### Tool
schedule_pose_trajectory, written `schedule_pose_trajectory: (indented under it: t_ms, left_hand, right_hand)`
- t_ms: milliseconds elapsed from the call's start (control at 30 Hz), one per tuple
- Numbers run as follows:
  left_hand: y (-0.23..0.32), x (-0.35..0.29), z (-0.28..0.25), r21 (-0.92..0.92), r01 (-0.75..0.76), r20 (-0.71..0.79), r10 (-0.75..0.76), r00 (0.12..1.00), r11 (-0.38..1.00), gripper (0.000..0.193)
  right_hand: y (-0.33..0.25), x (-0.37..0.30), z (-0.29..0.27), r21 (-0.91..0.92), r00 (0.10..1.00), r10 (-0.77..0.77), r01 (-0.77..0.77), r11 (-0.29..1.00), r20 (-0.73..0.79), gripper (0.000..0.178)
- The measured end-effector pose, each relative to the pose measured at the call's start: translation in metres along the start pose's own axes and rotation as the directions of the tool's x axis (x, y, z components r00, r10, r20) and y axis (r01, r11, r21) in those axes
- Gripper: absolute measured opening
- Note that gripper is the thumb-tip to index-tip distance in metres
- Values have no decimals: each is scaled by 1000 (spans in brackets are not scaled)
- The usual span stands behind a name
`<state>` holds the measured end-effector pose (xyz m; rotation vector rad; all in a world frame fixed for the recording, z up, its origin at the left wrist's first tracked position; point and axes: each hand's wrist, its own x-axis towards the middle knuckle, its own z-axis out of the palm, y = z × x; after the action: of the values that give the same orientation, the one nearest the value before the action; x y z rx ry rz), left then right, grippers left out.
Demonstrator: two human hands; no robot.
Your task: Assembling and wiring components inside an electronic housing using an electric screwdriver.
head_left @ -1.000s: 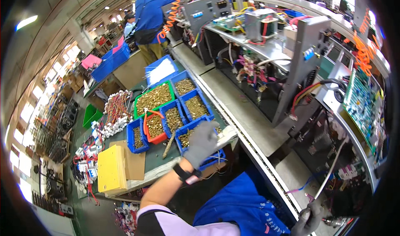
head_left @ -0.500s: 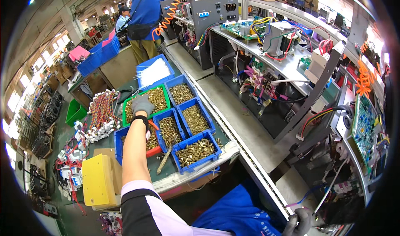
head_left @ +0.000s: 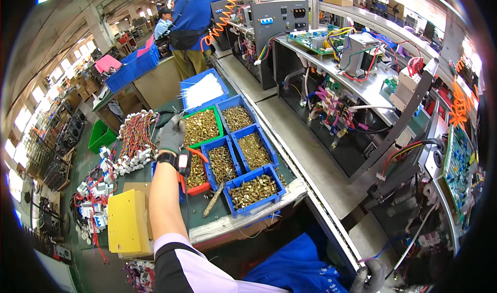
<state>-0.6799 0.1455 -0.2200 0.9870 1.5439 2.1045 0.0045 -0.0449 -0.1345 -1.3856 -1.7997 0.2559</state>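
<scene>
My left hand [head_left: 172, 133], in a grey glove with a dark strap at the wrist, is over the left edge of the green bin [head_left: 221, 122] of brass-coloured screws [head_left: 201, 127]. Its fingers are drawn together; whatever they hold is too small or hidden to make out. Just below the wrist are red-handled pliers [head_left: 197, 153] and a red bin [head_left: 200, 189] of screws. At the lower right edge my right hand [head_left: 368, 276], also gloved, has its fingers curled beside a thin white cable [head_left: 412, 239]. What it grips, if anything, is hidden.
Blue bins [head_left: 258, 207] of brass fasteners stand around the green one. Bundled wires [head_left: 137, 137] and a yellow block [head_left: 127, 223] lie at left. Open equipment chassis [head_left: 323, 114] line the rail on the right. A person in blue [head_left: 194, 13] stands beyond the bench.
My left hand has come up out of the screws in the green bin and to its left edge, with fingers drawn together. My right hand stays at the lower right. The view has shifted slightly.
</scene>
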Motion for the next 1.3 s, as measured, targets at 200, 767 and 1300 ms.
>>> schedule_pose_trajectory:
  t_ms: [200,767,1300]
  left_hand:
    - [34,-37,48,-679,405,133,-440,888,612,60]
    - [15,-41,59,-86,262,-161,-273,949,961,33]
    - [7,-8,100,971,-238,236,-141,962,1,42]
  right_hand:
    - [3,-3,0,7,999,-25,25,1000,-22,16]
    - [-2,-17,-12,51,997,74,-72,996,-38,21]
    - [9,-20,-5,-112,996,49,-57,992,-78,19]
